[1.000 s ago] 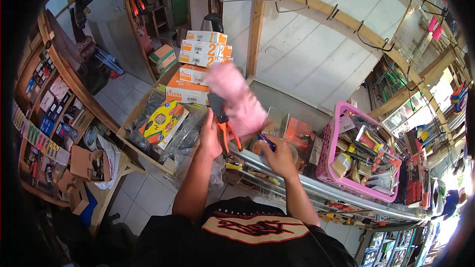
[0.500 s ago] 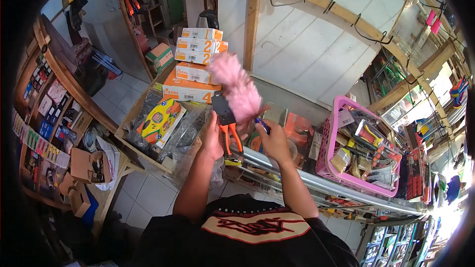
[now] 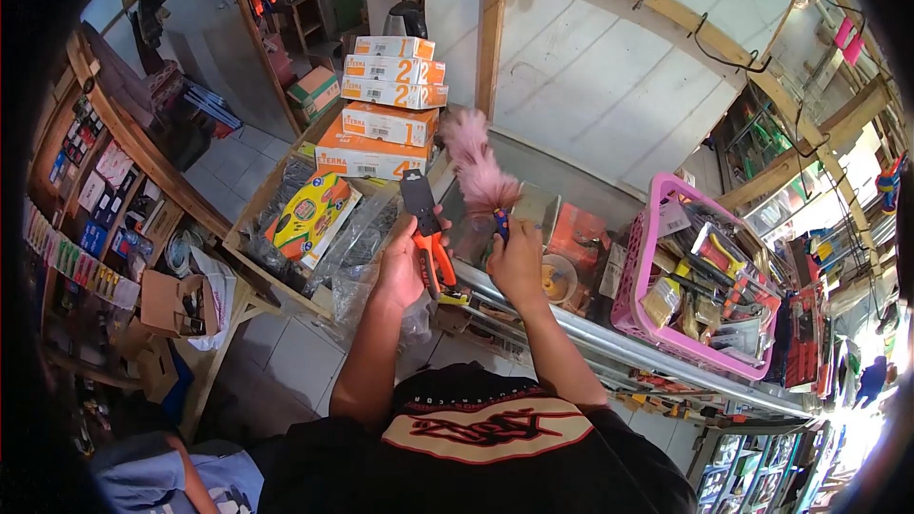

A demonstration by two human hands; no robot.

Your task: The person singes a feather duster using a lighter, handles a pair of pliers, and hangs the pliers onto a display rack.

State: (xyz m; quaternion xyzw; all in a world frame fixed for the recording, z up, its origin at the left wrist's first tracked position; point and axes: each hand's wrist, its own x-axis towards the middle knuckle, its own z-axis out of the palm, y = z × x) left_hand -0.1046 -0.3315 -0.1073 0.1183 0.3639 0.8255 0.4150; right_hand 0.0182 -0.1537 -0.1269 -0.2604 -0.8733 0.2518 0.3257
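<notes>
My left hand (image 3: 403, 266) grips a pair of orange-handled pliers (image 3: 428, 249) on a black hang card, held upright over the counter's metal edge (image 3: 609, 343). My right hand (image 3: 517, 262) holds the blue handle of a pink feather duster (image 3: 479, 169), whose fluffy head points up and to the left, just right of the pliers' card. The two hands are close together, a few centimetres apart, above the glass counter.
A stack of orange-and-white boxes (image 3: 390, 100) stands behind the hands. A pink basket (image 3: 640, 271) full of packaged tools sits on the counter at the right. A wooden crate (image 3: 276, 281) with bagged goods is at left. Another person's sleeve (image 3: 143, 481) shows at bottom left.
The duster head has swung from over the pliers up and away to an upright pose. Both hands have shifted slightly. A person's sleeve has come into view at bottom left.
</notes>
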